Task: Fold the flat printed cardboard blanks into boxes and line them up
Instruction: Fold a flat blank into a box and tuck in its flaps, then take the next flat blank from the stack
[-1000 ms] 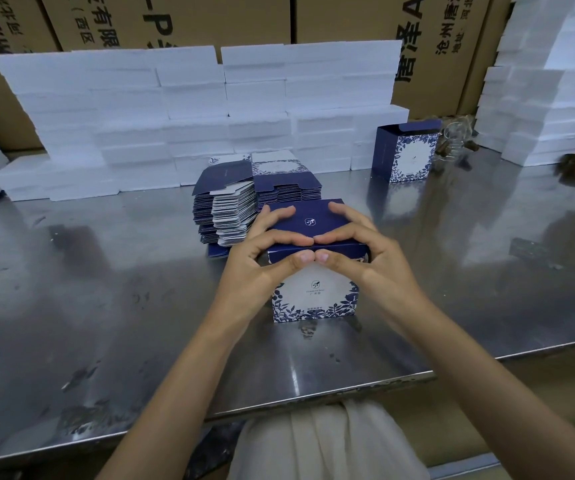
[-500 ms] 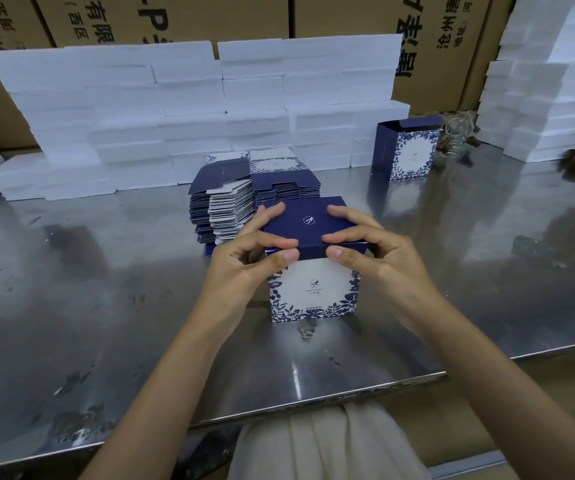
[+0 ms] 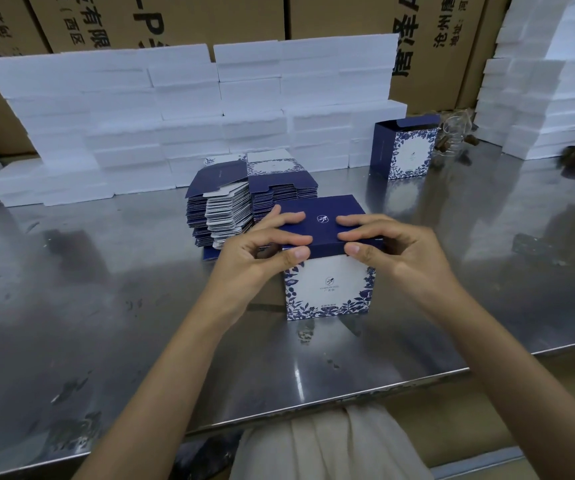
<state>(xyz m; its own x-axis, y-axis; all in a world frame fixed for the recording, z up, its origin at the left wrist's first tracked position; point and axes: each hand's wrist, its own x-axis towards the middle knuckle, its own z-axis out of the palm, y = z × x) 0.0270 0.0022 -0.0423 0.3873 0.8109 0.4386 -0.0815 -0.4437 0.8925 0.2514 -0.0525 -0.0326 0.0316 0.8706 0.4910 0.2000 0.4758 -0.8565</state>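
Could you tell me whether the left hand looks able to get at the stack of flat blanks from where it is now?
Probably yes: the stack sits just beyond the left hand with nothing between, though that hand must first let go of the box.

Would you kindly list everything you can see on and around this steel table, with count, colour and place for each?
Box being closed: one, navy lid, white front with blue floral print, near-centre of table.
Flat blanks: one stack, exact count unclear, navy and white, just behind that box, to its left.
Open folded box: one, navy and white floral, far right of table, top flap up.
Foam blocks: many, white, stacked along the back and at far right.
Shipping cartons: several, brown with black print, behind the foam.
Clear container: one, beside the open box; details unclear.
Table: one, shiny steel.
Left hand: pinches the lid's front edge.
Right hand: pinches the lid's front edge.
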